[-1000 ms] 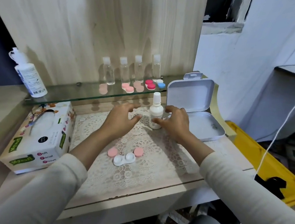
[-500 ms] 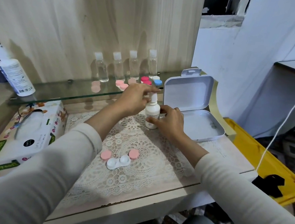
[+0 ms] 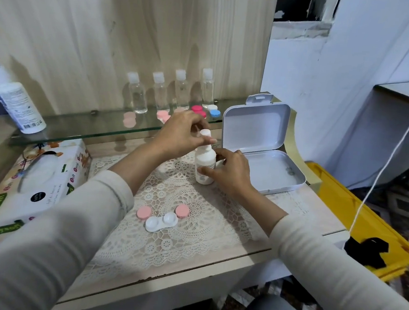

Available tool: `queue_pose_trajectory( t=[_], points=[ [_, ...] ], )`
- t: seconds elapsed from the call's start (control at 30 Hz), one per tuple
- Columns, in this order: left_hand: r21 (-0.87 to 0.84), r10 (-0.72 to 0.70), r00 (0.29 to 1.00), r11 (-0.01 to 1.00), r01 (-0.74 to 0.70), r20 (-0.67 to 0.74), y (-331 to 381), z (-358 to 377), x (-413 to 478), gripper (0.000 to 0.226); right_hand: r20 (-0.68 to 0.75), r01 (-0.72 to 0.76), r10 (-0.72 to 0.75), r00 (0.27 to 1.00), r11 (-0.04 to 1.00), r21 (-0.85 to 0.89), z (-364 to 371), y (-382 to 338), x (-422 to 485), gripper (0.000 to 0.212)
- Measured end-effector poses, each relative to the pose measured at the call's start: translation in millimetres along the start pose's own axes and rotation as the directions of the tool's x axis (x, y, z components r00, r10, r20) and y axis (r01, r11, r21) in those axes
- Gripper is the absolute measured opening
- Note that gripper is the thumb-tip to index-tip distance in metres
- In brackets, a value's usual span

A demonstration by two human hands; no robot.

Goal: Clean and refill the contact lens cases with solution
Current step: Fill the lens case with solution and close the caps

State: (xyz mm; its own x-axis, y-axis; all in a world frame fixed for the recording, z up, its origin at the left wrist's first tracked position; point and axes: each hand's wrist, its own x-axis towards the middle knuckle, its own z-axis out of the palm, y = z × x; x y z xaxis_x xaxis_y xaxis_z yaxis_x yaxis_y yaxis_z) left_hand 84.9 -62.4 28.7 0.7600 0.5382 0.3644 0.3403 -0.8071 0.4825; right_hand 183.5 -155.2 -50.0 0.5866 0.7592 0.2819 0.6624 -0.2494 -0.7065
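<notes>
Head view: left hand [image 3: 183, 134] pinches the cap [image 3: 205, 132] of a small white bottle [image 3: 205, 166]; right hand [image 3: 230, 173] grips the bottle's body, holding it upright on the lace mat [image 3: 165, 250]. The cap appears seated, but whether it is loosened cannot be told. Toward the front of the mat lies a white case [image 3: 161, 221], both wells uncovered, with pink lids [image 3: 144, 212] just beside it, one at each end. Whether the wells are wet or dry cannot be told. Judgement: this case is opened and ready, no solution is being poured, and the step in hand is opening the bottle; filling and re-lidding remain. On the glass shelf [image 3: 77, 129] behind sit more cases [image 3: 198, 110], pink, red and blue, lidded and apparently not yet attended to, next to four clear bottles [image 3: 138, 94]. An open white box [image 3: 255, 124] sits at right on the surface [image 3: 293, 204], and a tissue box [image 3: 35, 184] at left.
</notes>
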Motion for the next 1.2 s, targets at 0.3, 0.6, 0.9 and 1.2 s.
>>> queue_pose_trajectory(
  t=[0.3, 0.6, 0.9, 1.2],
  points=[
    [-0.186, 0.059, 0.978, 0.982, -0.021, 0.199, 5, -8, -24, 0.063, 0.014, 0.034, -0.034, 0.999, 0.999, 0.006, -7, -2, -19, 0.055],
    [-0.110, 0.028, 0.994, 0.994, -0.016, 0.105, 9, -12, -36, 0.023, 0.041, 0.042, -0.043, 0.998, 0.998, 0.037, -11, -2, -37, 0.055],
    [-0.263, -0.074, 0.993, 0.964, 0.046, -0.094, 9, -29, -56, 0.015, 0.071, 0.025, -0.034, 0.997, 0.992, 0.121, -12, -5, -47, 0.053],
    [-0.181, -0.303, 0.940, 0.944, 0.275, -0.158, -42, -37, -135, 0.016, 0.130, 0.147, -0.162, 0.978, 0.982, 0.122, -13, -20, -58, 0.050]
  ],
)
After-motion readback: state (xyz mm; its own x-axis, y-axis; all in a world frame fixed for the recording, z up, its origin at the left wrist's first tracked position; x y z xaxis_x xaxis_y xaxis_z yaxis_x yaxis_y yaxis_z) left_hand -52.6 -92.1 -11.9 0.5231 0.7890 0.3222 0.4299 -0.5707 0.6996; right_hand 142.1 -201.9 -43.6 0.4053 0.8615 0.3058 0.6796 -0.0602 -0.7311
